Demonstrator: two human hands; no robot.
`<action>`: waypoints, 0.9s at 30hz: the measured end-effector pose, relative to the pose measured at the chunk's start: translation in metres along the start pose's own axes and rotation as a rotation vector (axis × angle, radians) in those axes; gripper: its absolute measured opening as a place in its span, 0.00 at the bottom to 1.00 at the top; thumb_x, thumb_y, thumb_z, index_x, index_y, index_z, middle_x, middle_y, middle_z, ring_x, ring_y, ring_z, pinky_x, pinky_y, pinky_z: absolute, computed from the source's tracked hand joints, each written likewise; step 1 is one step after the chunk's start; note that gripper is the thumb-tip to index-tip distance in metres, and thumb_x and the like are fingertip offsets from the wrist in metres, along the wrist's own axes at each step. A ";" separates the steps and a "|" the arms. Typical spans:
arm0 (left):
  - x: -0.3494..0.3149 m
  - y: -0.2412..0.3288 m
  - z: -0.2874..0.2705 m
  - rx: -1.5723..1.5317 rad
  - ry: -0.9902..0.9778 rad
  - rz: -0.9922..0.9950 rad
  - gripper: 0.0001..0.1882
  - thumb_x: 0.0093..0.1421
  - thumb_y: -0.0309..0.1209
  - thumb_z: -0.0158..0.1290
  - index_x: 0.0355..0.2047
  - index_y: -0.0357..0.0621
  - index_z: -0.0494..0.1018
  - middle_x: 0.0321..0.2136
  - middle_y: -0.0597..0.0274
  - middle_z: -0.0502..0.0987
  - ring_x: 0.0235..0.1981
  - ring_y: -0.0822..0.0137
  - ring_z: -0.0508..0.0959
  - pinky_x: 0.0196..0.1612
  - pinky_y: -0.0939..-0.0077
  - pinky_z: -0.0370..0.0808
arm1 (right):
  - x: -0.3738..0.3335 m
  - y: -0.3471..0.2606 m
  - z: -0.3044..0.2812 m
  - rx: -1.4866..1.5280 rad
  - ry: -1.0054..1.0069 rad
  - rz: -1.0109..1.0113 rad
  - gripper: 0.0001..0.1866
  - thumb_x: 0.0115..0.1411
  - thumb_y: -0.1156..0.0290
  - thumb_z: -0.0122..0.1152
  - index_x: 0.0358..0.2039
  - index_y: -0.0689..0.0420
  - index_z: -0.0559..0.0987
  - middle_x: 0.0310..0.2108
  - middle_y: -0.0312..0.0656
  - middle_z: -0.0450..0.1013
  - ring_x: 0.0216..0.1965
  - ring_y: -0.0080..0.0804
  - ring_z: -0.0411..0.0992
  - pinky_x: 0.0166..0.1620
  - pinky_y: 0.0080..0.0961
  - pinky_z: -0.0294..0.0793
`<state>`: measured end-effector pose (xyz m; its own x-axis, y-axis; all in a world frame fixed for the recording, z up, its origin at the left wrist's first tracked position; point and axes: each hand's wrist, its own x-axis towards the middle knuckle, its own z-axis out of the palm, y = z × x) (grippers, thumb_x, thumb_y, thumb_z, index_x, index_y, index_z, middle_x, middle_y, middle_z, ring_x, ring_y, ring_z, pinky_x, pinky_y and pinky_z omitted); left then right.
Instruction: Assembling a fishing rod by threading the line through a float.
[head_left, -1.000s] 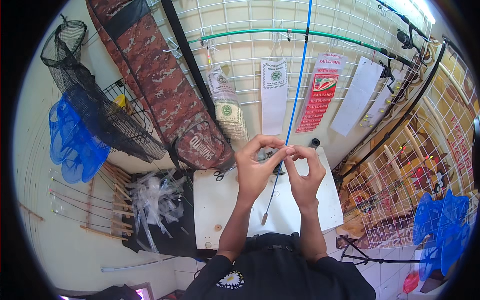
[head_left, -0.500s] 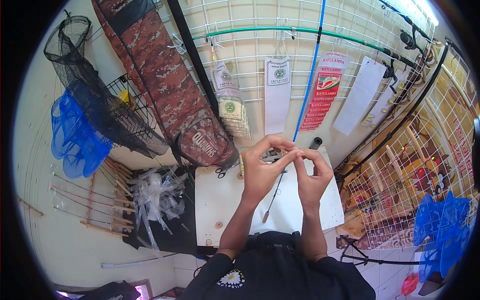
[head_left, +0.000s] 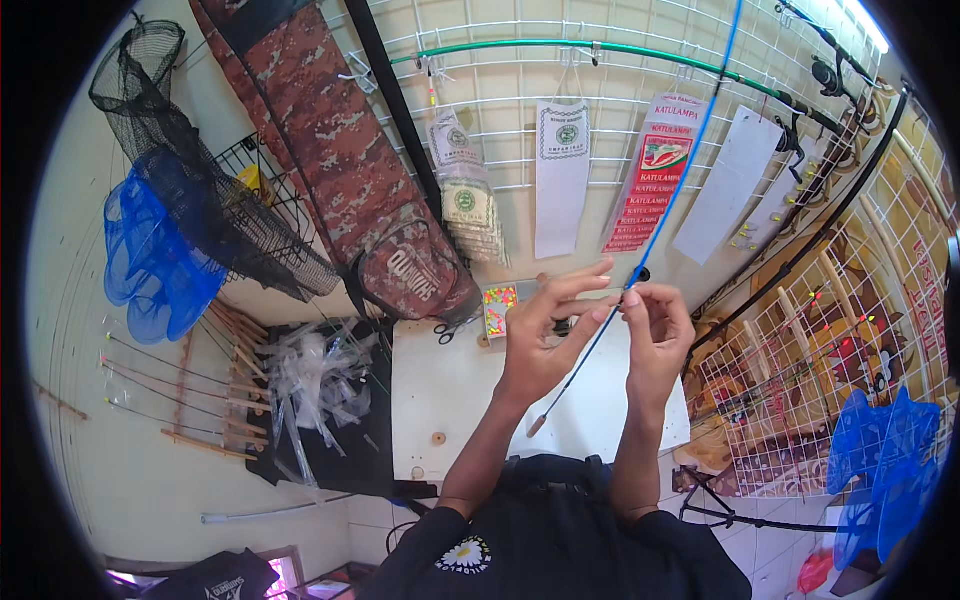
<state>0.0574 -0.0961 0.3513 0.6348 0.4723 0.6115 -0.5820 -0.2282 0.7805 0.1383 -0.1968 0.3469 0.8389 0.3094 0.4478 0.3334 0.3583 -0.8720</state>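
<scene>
Rod (head_left: 683, 179) is blue, tabletop (head_left: 445, 385) wht, bag (head_left: 330, 140) red-brn camo, shirt (head_left: 570, 530) blk.

We find the room brightly lit, a tube light (head_left: 866, 24) glaring white at the upper right. The white tabletop (head_left: 455, 385) reflects it palely. Left hand (head_left: 543, 348) and right hand (head_left: 655, 345) look fairly sharp to us, while the fisheye bends outer edges (its corners fall black).
</scene>
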 end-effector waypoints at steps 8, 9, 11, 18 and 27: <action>-0.043 -0.052 -0.001 0.125 -0.112 -0.145 0.20 0.55 0.22 0.60 0.50 0.41 0.75 0.44 0.58 0.80 0.41 0.67 0.81 0.47 0.72 0.76 | 0.004 0.000 -0.010 0.013 0.020 0.010 0.04 0.63 0.74 0.56 0.34 0.61 0.73 0.37 0.48 0.78 0.39 0.23 0.72 0.48 0.23 0.68; -0.046 -0.056 -0.002 0.190 -0.140 -0.113 0.20 0.55 0.22 0.60 0.49 0.41 0.75 0.40 0.58 0.81 0.40 0.68 0.81 0.46 0.72 0.76 | 0.004 0.001 -0.010 0.010 0.018 0.016 0.04 0.63 0.74 0.56 0.34 0.61 0.73 0.37 0.48 0.78 0.39 0.23 0.72 0.48 0.23 0.68; -0.052 -0.062 -0.002 0.208 -0.143 -0.134 0.20 0.55 0.21 0.60 0.49 0.39 0.75 0.39 0.57 0.81 0.40 0.67 0.81 0.46 0.72 0.77 | 0.004 0.003 -0.009 0.057 -0.003 0.034 0.04 0.63 0.74 0.56 0.34 0.61 0.73 0.36 0.47 0.78 0.38 0.23 0.73 0.47 0.23 0.69; -0.058 -0.061 0.004 0.105 -0.014 -0.341 0.08 0.54 0.22 0.60 0.36 0.40 0.81 0.35 0.59 0.82 0.34 0.68 0.82 0.41 0.76 0.78 | 0.003 -0.002 -0.008 0.047 0.017 0.032 0.05 0.63 0.74 0.55 0.33 0.61 0.70 0.36 0.50 0.79 0.35 0.23 0.73 0.43 0.21 0.71; -0.073 -0.069 0.001 0.298 -0.129 -0.284 0.09 0.53 0.24 0.61 0.37 0.40 0.81 0.30 0.59 0.82 0.29 0.69 0.81 0.35 0.77 0.76 | 0.003 -0.001 -0.019 -0.018 0.100 0.004 0.04 0.63 0.75 0.54 0.33 0.61 0.70 0.33 0.50 0.78 0.31 0.26 0.75 0.40 0.22 0.73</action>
<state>0.0523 -0.1159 0.2527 0.8181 0.4457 0.3633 -0.2149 -0.3491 0.9121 0.1493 -0.2130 0.3453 0.8786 0.2209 0.4234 0.3372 0.3409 -0.8776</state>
